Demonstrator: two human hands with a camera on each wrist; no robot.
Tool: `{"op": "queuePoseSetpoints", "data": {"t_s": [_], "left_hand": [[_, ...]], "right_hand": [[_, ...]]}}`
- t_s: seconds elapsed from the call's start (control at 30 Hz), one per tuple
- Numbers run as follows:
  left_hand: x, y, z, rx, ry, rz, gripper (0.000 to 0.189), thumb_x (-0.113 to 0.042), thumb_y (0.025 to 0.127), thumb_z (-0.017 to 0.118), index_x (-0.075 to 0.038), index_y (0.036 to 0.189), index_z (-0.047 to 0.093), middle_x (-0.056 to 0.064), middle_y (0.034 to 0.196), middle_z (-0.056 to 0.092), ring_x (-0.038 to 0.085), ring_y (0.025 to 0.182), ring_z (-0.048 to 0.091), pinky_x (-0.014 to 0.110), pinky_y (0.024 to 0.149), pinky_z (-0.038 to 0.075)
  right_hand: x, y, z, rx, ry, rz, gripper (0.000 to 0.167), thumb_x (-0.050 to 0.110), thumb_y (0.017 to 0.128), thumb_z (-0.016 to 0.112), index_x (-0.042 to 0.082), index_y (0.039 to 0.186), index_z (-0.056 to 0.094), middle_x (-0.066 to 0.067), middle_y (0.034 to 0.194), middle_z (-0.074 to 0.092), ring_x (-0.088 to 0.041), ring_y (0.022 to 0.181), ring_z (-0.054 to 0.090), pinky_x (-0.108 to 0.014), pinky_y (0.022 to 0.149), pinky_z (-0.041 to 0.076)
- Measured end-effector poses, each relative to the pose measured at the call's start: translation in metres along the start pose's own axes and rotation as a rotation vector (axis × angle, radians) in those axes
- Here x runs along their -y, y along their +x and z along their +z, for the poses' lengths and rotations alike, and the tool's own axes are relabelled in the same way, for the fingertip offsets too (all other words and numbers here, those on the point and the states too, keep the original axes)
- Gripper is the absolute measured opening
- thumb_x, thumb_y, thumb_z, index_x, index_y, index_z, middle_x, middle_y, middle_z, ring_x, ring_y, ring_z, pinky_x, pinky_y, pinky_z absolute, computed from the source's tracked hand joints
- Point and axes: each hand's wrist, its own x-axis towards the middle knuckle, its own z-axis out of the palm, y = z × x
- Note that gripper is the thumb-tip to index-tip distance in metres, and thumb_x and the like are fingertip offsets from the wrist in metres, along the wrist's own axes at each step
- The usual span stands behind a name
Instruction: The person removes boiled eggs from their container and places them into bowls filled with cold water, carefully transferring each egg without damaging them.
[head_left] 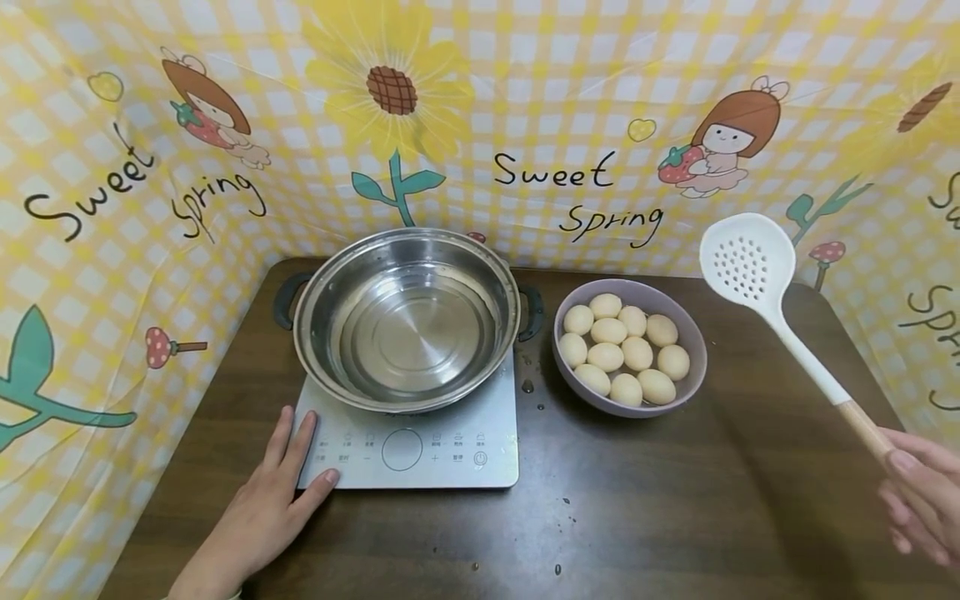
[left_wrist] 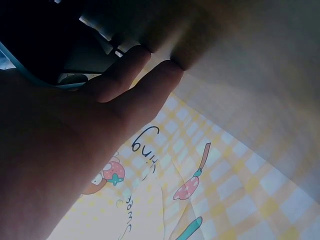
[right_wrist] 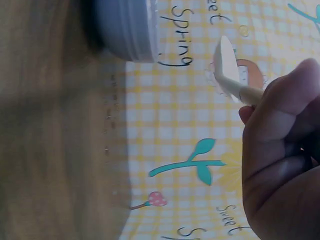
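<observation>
My right hand (head_left: 922, 492) grips the wooden handle of a white slotted spoon (head_left: 750, 258), raised above the right side of the table with its perforated head upward. In the right wrist view, the fingers of that hand (right_wrist: 285, 140) curl round the handle. My left hand (head_left: 270, 492) rests with straight, spread fingers at the left edge of a white induction cooker (head_left: 450, 471). On the cooker stands a steel pot (head_left: 420, 333) with clear water in it. Right of the pot, a purple bowl (head_left: 701, 367) holds several pale brown eggs (head_left: 609, 332).
The brown wooden table (head_left: 645, 508) has small water drops (head_left: 527, 386) between the cooker and bowl and nearer the front. A yellow checked cloth (head_left: 525, 108) with printed flowers and letters hangs behind and along both sides. The pot's dark handles (head_left: 531, 312) stick out sideways.
</observation>
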Motion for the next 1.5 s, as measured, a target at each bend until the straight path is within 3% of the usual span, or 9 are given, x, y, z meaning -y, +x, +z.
{"op": "queuePoseSetpoints", "data": {"t_s": [0.13, 0.3, 0.4, 0.53, 0.73, 0.87, 1.1, 1.27, 1.5], "left_hand": [[0.0, 0.0, 0.0, 0.003, -0.001, -0.001, 0.086, -0.052, 0.104, 0.049, -0.014, 0.164, 0.001, 0.018, 0.167, -0.013, 0.062, 0.136, 0.027, 0.077, 0.094, 0.031], [-0.001, 0.001, 0.0, 0.003, -0.002, -0.001, 0.085, -0.053, 0.104, 0.049, -0.015, 0.164, 0.001, 0.018, 0.166, -0.014, 0.062, 0.136, 0.027, 0.078, 0.092, 0.032], [-0.001, 0.001, 0.0, 0.001, 0.0, -0.002, 0.085, -0.053, 0.104, 0.049, -0.014, 0.164, 0.002, 0.019, 0.166, -0.013, 0.063, 0.136, 0.027, 0.078, 0.092, 0.033], [-0.001, 0.0, 0.001, 0.001, 0.001, -0.003, 0.085, -0.052, 0.105, 0.048, -0.014, 0.164, 0.0, 0.019, 0.166, -0.014, 0.064, 0.135, 0.026, 0.078, 0.092, 0.033], [-0.003, -0.002, 0.001, 0.006, -0.007, -0.007, 0.085, -0.052, 0.105, 0.048, -0.016, 0.164, -0.001, 0.019, 0.166, -0.014, 0.065, 0.135, 0.026, 0.078, 0.092, 0.032], [-0.002, -0.001, 0.001, 0.008, -0.004, -0.009, 0.085, -0.052, 0.105, 0.048, -0.016, 0.164, -0.002, 0.019, 0.166, -0.014, 0.065, 0.135, 0.026, 0.078, 0.093, 0.032], [-0.002, 0.0, 0.001, -0.003, -0.001, -0.005, 0.085, -0.051, 0.105, 0.049, -0.015, 0.164, -0.001, 0.02, 0.166, -0.012, 0.065, 0.134, 0.027, 0.077, 0.092, 0.033], [-0.002, 0.0, 0.002, -0.005, 0.005, -0.007, 0.085, -0.051, 0.105, 0.049, -0.015, 0.164, -0.001, 0.02, 0.166, -0.012, 0.064, 0.134, 0.028, 0.077, 0.092, 0.033], [-0.002, 0.0, 0.001, 0.001, 0.016, -0.011, 0.086, -0.052, 0.105, 0.048, -0.015, 0.164, -0.001, 0.02, 0.166, -0.012, 0.065, 0.134, 0.028, 0.077, 0.092, 0.033]], "right_hand": [[-0.009, -0.005, -0.001, -0.081, -0.009, 0.115, 0.057, -0.006, 0.108, 0.019, 0.02, 0.137, 0.061, 0.003, 0.068, 0.06, -0.03, 0.035, 0.017, -0.03, 0.037, 0.044], [-0.018, -0.002, 0.003, -0.194, -0.143, 0.291, 0.035, 0.009, 0.111, 0.034, 0.028, 0.126, 0.059, -0.003, 0.069, 0.058, -0.018, 0.037, 0.036, -0.032, 0.047, 0.05], [-0.022, 0.003, 0.011, -0.312, -0.384, 0.423, 0.019, 0.023, 0.111, 0.043, 0.018, 0.123, 0.056, -0.006, 0.068, 0.059, -0.014, 0.041, 0.045, -0.033, 0.049, 0.053], [-0.029, 0.012, 0.018, -0.331, -0.619, 0.553, 0.049, 0.033, 0.111, 0.038, -0.01, 0.135, 0.039, -0.009, 0.07, 0.06, -0.015, 0.044, 0.049, -0.035, 0.052, 0.056], [-0.045, 0.016, 0.022, -0.338, -0.603, 0.563, 0.052, 0.029, 0.112, 0.033, -0.017, 0.136, 0.033, -0.011, 0.067, 0.058, -0.017, 0.043, 0.049, -0.037, 0.05, 0.055], [-0.049, 0.018, 0.024, -0.297, -0.625, 0.58, 0.055, 0.032, 0.112, 0.034, -0.017, 0.137, 0.031, -0.012, 0.066, 0.057, -0.019, 0.043, 0.05, -0.039, 0.048, 0.054], [-0.054, 0.019, 0.028, -0.183, -0.791, 0.671, 0.075, 0.045, 0.107, 0.047, -0.016, 0.14, 0.018, -0.012, 0.069, 0.056, -0.025, 0.045, 0.057, -0.041, 0.047, 0.054], [-0.057, 0.021, 0.027, -0.102, -1.017, 0.702, 0.058, 0.05, 0.107, 0.041, -0.008, 0.113, 0.041, -0.01, 0.072, 0.051, -0.023, 0.051, 0.062, -0.038, 0.051, 0.052], [-0.061, 0.024, 0.022, 0.015, -1.294, 0.662, 0.063, 0.06, 0.106, 0.034, 0.005, 0.081, 0.052, -0.003, 0.061, 0.05, -0.02, 0.05, 0.052, -0.039, 0.046, 0.039]]}}
